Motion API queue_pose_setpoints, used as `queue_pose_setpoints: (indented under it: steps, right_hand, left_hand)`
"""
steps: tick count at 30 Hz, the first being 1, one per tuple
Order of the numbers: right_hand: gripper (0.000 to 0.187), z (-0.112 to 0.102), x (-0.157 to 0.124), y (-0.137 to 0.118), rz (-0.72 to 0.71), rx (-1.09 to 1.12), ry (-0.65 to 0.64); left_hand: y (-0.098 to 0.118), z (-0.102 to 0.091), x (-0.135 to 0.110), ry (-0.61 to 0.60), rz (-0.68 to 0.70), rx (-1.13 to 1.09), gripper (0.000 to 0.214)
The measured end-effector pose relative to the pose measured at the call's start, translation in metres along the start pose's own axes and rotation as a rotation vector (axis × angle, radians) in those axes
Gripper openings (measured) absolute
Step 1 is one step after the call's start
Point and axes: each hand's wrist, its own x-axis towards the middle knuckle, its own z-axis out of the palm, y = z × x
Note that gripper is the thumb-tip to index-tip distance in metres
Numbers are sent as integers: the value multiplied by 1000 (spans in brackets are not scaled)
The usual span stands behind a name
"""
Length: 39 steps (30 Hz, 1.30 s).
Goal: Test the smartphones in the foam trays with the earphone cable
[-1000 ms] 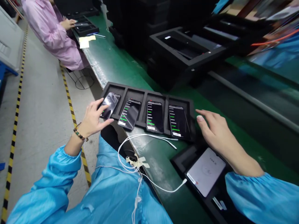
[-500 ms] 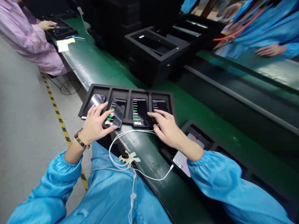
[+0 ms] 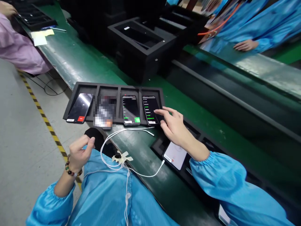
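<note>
My right hand (image 3: 174,126) reaches over the rightmost phone (image 3: 150,108) in a black foam tray (image 3: 107,87). Its fingers are apart, with the index fingertip at that phone's screen, which lists white and green lines. To the left of it a phone (image 3: 130,108) shows a green button at its lower corner. A phone in the second slot (image 3: 105,111) is pixelated, with an orange patch. The leftmost phone (image 3: 81,106) lies slanted, a red button on its dark screen. My left hand (image 3: 81,150) is closed in a fist in front of the tray, beside a black rounded shape (image 3: 95,135).
White cables (image 3: 110,133) loop over the green bench (image 3: 141,153), held by tape (image 3: 122,157). One plug lies by a white-screened phone (image 3: 175,155) in another tray at right. Stacked black foam trays (image 3: 145,53) stand behind. Co-workers sit at left and across.
My left hand has drawn back from the second phone and closed. Red, orange and green buttons now show on the left three phones. The view has shifted right.
</note>
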Motion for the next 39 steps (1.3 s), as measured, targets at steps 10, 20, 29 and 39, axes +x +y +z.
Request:
queue_pose_setpoints:
  steps: [10,20,29,39]
  right_hand:
    - [49,-12,-3,-1,22,-78,-14]
    - [49,-25,7,-1,15,-88,11]
    - [50,-26,52,-38,-95,-38,-4]
    - [43,78,187,-156,-428,204,-316]
  left_hand:
    - [8,32,-22,-19,-304,30,28]
    - [43,-2,16,-477,-433,-444,36]
    - [40,-99,21,-3,-261,-1065,46]
    - [-28,-89,-11,142,-795,-873,72]
